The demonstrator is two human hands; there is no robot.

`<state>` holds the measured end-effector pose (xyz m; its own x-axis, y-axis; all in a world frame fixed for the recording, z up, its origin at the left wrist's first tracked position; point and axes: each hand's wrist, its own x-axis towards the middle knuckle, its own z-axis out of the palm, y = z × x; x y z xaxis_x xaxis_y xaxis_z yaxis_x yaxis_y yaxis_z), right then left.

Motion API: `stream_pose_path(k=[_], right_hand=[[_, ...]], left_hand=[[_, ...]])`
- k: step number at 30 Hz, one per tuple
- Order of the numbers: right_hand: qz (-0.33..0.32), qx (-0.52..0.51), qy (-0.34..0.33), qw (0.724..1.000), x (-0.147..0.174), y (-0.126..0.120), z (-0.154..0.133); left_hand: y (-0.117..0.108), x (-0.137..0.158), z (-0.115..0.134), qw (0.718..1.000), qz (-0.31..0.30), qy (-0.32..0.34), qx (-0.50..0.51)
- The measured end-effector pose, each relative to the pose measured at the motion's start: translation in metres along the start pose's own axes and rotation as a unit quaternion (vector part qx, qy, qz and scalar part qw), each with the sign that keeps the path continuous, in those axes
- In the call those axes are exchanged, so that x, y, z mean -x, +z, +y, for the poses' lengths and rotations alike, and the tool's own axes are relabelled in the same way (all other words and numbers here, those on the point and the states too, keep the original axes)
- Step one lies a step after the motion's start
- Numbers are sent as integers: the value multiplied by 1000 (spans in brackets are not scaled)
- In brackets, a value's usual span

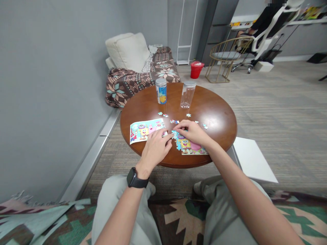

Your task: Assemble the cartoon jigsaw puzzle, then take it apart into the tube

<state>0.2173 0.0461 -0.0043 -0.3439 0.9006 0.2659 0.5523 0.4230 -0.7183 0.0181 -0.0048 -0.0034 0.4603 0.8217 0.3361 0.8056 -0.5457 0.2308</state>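
A partly joined cartoon jigsaw puzzle [185, 144] lies near the front edge of the round table. My right hand [194, 132] reaches over its top, fingertips pinched on a light blue puzzle piece [174, 133] at the upper left corner. Part of the puzzle is hidden under that hand. My left hand [157, 146], with a black watch on the wrist, is just left of the puzzle. Its fingers are apart, the index finger reaching to the puzzle's left edge, and it overlaps the right end of a printed picture sheet [143, 131] showing similar characters.
Loose puzzle pieces [188, 115] are scattered beyond my hands on the brown table [143, 102]. Behind them stand a can with a cartoon label [161, 92] and a clear lidded jar [187, 95]. A red bin [196, 70] and a seated person [265, 20] are farther back.
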Motion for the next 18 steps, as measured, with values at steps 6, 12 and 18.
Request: stream_pose_path(k=[6, 12, 18], right_hand=[[-3, 21, 3, 1000, -1, 1, 3], [6, 0, -4, 1000, -1, 4, 7], [25, -16, -15, 999, 1, 6, 8]], left_hand=[[0, 0, 1, 1000, 1, 0, -3], [-1, -1, 1, 1000, -3, 2, -4], [-1, -1, 1, 1000, -3, 1, -2]])
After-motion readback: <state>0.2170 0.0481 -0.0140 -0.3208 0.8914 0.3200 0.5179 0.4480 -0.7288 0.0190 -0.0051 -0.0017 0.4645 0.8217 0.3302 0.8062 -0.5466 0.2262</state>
